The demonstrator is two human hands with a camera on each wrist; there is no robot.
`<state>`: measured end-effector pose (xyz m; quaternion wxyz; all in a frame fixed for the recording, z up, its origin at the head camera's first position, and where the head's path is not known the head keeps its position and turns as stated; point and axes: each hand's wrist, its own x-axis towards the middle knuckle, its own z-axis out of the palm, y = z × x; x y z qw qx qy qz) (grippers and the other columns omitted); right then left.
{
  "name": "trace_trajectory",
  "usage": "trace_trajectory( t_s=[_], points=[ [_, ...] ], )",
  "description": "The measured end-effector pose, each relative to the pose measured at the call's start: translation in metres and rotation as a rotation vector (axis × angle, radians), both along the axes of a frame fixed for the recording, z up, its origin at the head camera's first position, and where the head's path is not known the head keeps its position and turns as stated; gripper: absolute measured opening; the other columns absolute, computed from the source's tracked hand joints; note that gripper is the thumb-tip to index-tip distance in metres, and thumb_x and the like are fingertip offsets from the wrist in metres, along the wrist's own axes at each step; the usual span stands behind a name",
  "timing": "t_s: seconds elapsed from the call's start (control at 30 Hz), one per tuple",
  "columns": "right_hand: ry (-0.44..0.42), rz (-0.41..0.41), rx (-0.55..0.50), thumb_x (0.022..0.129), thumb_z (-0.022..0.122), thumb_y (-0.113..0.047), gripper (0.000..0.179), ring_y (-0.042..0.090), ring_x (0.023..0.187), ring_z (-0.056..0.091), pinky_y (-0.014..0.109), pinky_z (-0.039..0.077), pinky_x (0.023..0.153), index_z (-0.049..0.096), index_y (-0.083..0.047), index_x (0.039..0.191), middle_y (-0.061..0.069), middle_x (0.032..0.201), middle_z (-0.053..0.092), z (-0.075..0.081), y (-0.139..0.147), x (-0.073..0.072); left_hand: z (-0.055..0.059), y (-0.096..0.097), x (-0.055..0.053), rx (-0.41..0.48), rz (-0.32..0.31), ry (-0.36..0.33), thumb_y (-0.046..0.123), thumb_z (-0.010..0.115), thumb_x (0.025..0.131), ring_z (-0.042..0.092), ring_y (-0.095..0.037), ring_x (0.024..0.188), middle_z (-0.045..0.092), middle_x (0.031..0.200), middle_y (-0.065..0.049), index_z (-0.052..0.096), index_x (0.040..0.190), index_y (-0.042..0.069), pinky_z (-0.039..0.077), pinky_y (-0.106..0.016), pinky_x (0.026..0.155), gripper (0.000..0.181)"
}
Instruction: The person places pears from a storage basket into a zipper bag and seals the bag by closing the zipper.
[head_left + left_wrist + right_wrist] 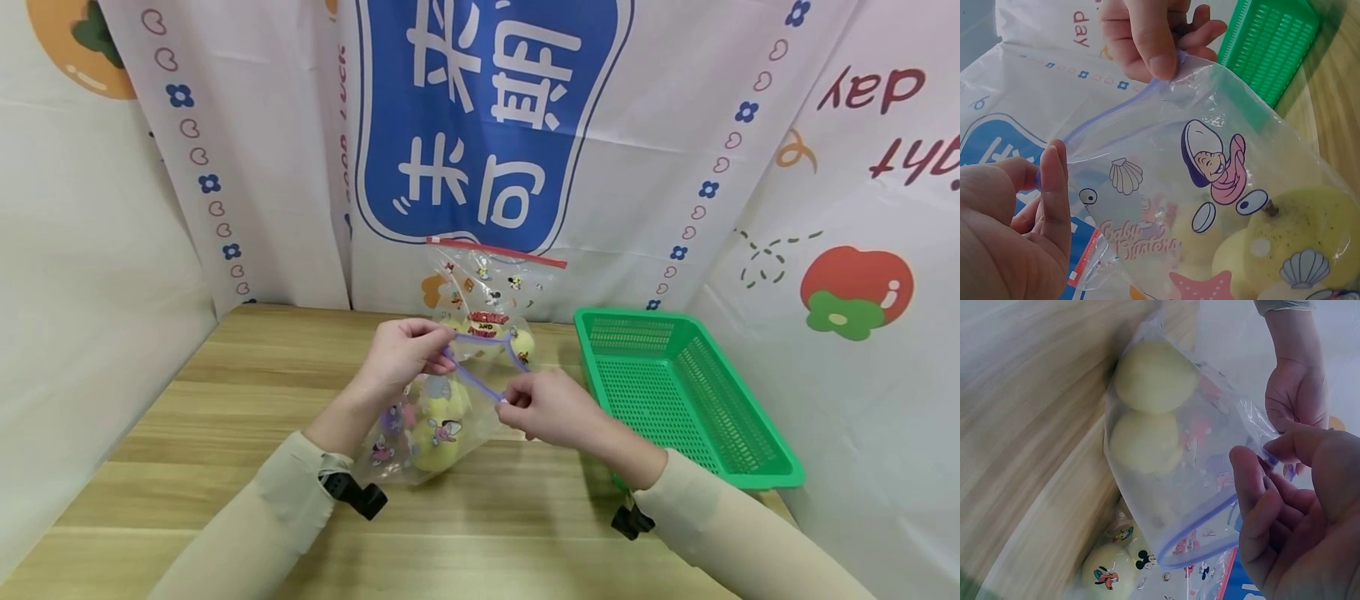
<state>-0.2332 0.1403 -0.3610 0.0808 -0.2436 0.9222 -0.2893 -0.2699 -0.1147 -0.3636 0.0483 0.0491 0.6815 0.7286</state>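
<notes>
A clear zip bag [480, 421] with a purple zip edge and cartoon prints hangs between both hands, its mouth spread apart. Inside its lower part lie yellow round fruits [1157, 378], one with a dark stem in the left wrist view. My left hand [405, 354] pinches the zip edge at the left. With thumb and fingers, my right hand [551, 406] grips the opposite part of that edge. Close behind stands a second clear bag [487, 279] with a red zip strip and Mickey prints, holding yellow fruits [1110, 572]; the first bag partly hides it.
A green plastic basket [652, 400] stands at the right of the wooden table [247, 400]. Printed white cloth [277, 167] hangs at the back and sides, right along the table's far edge.
</notes>
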Motion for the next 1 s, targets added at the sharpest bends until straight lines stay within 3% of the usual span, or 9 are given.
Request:
trace_trajectory(
  t_s=[0.17, 0.43, 0.7, 1.0],
  points=[
    [0.081, -0.015, -0.027, 0.098, 0.071, -0.022, 0.012, 0.006, 0.057, 0.063, 0.024, 0.053, 0.053, 0.076, -0.018, 0.087, -0.01, 0.07, 0.07, 0.004, 0.003, -0.002, 0.003, -0.003, 0.001, -0.001, 0.01, -0.005, 0.012, 0.071, 0.106, 0.077, -0.011, 0.065, 0.076, 0.077, -0.002, 0.071, 0.124, -0.015, 0.069, -0.024, 0.066, 0.032],
    [0.224, -0.097, -0.045, 0.093, 0.071, -0.021, 0.01, 0.009, 0.062, 0.059, 0.025, 0.049, 0.058, 0.073, -0.019, 0.083, -0.008, 0.074, 0.07, 0.025, 0.013, -0.009, 0.015, -0.005, 0.009, 0.007, 0.061, 0.033, 0.013, 0.071, 0.106, 0.077, -0.011, 0.066, 0.078, 0.081, -0.002, 0.071, 0.124, -0.014, 0.069, -0.024, 0.065, 0.032],
    [0.313, -0.146, -0.163, 0.1, 0.071, -0.021, 0.008, 0.015, 0.071, 0.065, 0.032, 0.056, 0.063, 0.077, -0.017, 0.097, -0.001, 0.085, 0.075, 0.044, 0.026, -0.018, 0.035, 0.005, 0.028, 0.017, 0.068, 0.094, 0.013, 0.072, 0.106, 0.08, -0.017, 0.071, 0.081, 0.088, -0.008, 0.071, 0.117, -0.009, 0.071, -0.032, 0.07, 0.025],
    [0.341, -0.158, -0.208, 0.104, 0.07, -0.022, 0.012, 0.019, 0.075, 0.063, 0.032, 0.053, 0.067, 0.079, -0.015, 0.106, 0.002, 0.087, 0.074, 0.058, 0.03, -0.022, 0.051, 0.017, 0.052, 0.035, 0.052, 0.206, 0.01, 0.073, 0.105, 0.081, -0.022, 0.07, 0.081, 0.089, -0.012, 0.074, 0.112, -0.005, 0.072, -0.041, 0.069, 0.017]
  ],
)
